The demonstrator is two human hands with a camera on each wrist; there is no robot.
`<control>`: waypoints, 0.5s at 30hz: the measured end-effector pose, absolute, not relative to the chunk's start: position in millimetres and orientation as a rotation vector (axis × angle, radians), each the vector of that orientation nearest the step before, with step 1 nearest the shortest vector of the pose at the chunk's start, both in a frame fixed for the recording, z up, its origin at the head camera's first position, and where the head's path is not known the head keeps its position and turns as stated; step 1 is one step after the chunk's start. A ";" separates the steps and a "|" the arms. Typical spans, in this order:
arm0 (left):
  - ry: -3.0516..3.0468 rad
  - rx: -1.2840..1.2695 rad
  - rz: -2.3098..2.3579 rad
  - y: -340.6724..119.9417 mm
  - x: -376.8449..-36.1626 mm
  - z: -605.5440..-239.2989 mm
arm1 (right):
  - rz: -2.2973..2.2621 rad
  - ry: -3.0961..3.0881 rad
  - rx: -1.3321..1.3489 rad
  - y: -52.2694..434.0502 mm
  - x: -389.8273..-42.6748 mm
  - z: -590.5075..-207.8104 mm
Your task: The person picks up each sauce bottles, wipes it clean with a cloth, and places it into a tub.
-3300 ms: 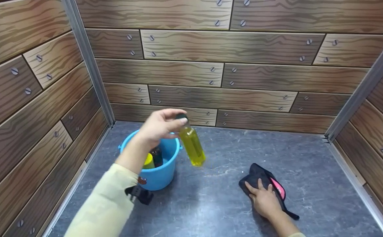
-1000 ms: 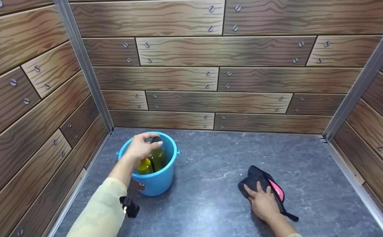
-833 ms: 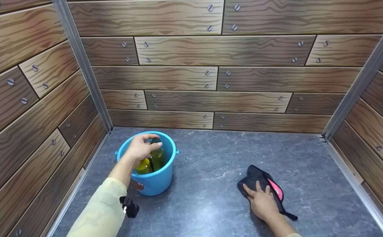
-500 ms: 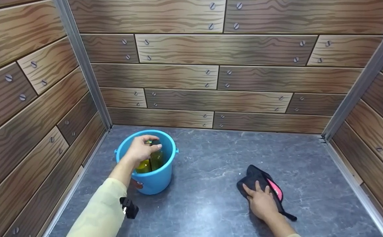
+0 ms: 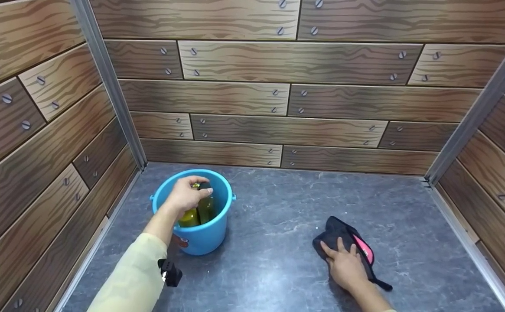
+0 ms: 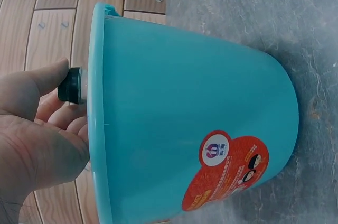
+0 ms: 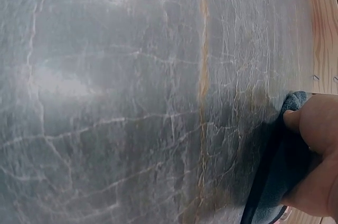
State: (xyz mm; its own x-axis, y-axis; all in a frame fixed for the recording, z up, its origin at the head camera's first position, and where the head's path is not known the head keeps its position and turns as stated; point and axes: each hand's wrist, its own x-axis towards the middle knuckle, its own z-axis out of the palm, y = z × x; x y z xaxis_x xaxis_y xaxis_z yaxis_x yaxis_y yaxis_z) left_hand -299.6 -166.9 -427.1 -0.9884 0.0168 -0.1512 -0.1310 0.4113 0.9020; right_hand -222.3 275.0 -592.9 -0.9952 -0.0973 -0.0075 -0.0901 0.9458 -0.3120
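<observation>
My left hand (image 5: 185,196) reaches over the blue bucket (image 5: 204,240) and pinches a glass bottle of yellow-green oil (image 5: 206,210) near its top. In the left wrist view the bottle's dark cap (image 6: 70,85) shows between thumb and fingers just above the rim; the bucket wall hides the rest. Beside that bottle, inside the bucket, stands another yellow container (image 5: 188,219), partly covered by my hand. On the right, my right hand (image 5: 348,268) rests with spread fingers on a flat black fabric item (image 5: 335,234) with a pink patch and a thin strap.
The grey marbled surface (image 5: 269,242) carries the bucket and the fabric item. Wood-patterned walls (image 5: 252,99) enclose it at the back and both sides, with metal strips at the corners. A black wrist camera (image 5: 171,273) sits on my left sleeve.
My left hand has brought the oil bottle from the bucket's right side leftward and down into the bucket, where it has stayed for the last second. The right hand has kept its place.
</observation>
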 end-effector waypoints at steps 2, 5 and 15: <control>2.532 -0.101 1.613 -166.4 -297.5 -425.2 | -0.489 3.073 -0.137 275.3 -221.0 -591.6; 2.547 -0.077 1.610 -164.2 -295.3 -420.8 | -0.492 3.079 -0.120 275.7 -219.7 -588.7; 3.023 0.161 1.412 -129.5 -274.5 -396.0 | -0.483 3.145 -0.108 273.7 -215.1 -573.4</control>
